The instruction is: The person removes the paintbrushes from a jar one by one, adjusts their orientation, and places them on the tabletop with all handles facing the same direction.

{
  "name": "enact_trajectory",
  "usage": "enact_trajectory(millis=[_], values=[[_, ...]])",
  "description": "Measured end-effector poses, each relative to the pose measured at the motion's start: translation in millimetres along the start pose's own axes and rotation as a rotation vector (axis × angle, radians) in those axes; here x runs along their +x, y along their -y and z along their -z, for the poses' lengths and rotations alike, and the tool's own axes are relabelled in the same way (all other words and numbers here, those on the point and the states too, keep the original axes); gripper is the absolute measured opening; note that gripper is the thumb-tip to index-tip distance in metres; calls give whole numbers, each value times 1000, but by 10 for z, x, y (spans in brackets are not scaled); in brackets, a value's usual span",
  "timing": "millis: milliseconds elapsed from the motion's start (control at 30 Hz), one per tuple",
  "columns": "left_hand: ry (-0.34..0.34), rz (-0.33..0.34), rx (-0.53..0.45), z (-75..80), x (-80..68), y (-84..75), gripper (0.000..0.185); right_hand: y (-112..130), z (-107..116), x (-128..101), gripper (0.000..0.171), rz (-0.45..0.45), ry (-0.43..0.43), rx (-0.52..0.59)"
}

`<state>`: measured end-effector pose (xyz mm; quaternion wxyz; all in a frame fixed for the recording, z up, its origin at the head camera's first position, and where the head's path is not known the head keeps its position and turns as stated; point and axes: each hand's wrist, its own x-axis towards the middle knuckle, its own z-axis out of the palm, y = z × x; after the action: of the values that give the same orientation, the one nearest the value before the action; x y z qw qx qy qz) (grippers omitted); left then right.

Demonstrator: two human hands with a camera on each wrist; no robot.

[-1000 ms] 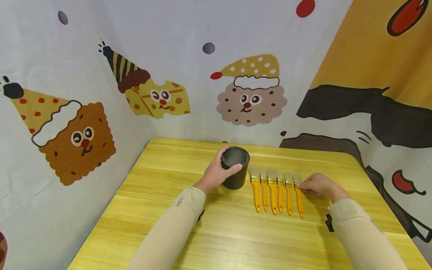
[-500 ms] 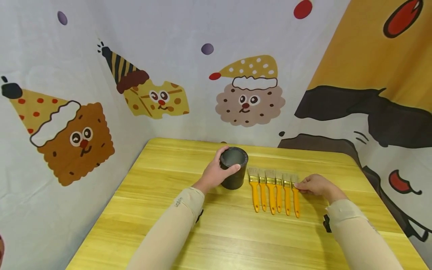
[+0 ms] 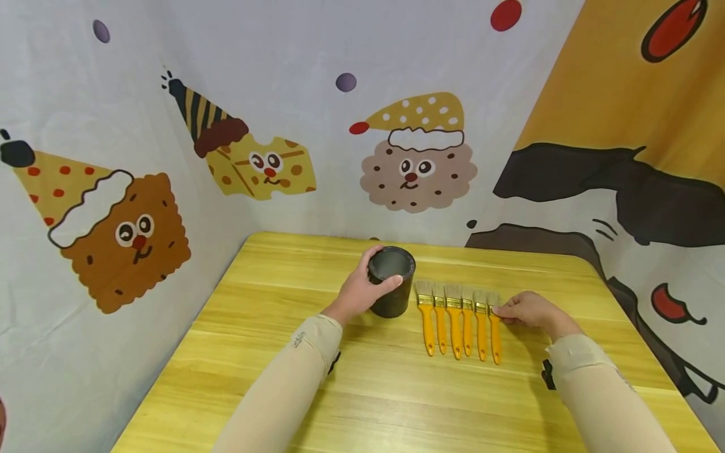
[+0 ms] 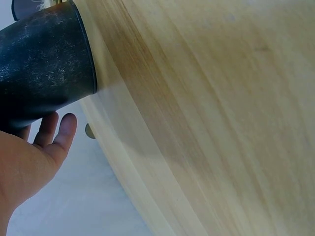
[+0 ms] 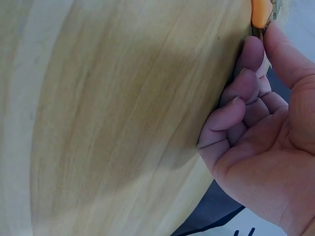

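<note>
A dark round cup [image 3: 391,283] stands upright on the yellow wooden table [image 3: 362,390]. My left hand [image 3: 362,290] grips its side, thumb on the near rim. In the left wrist view the cup [image 4: 44,73] sits against my palm, with the left hand [image 4: 34,157] curled behind it. To the right of the cup, several yellow-handled paintbrushes [image 3: 455,318] lie side by side, bristles pointing away. My right hand [image 3: 523,309] pinches the rightmost brush [image 3: 494,327] at its metal band. In the right wrist view the right hand [image 5: 261,123] has its thumb and forefinger on that brush [image 5: 262,12].
Cartoon-printed cloth walls [image 3: 396,157] close in the table at the back, left and right. The table's right edge [image 3: 640,327] lies just beyond my right hand. Bare wood spreads in front of both forearms.
Both hands keep their hold. The right hand and the rightmost brush have edged slightly left toward the row, and the head view has drifted a little.
</note>
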<state>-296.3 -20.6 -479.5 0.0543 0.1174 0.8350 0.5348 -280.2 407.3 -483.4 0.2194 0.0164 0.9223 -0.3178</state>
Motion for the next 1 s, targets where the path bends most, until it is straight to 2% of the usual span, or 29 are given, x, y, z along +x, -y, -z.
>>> enact_trajectory(millis=[200,767,1000], values=[[5,-5,3,10,-10,-27,91,-4,4,-5,44,9,-8,-13],[-9,-6,6,10,-55,-40,85,-20,-37,1,46,26,-59,-57],[-6,-12,22,-2,-56,-27,85,-17,-44,-25,54,29,-85,-93]])
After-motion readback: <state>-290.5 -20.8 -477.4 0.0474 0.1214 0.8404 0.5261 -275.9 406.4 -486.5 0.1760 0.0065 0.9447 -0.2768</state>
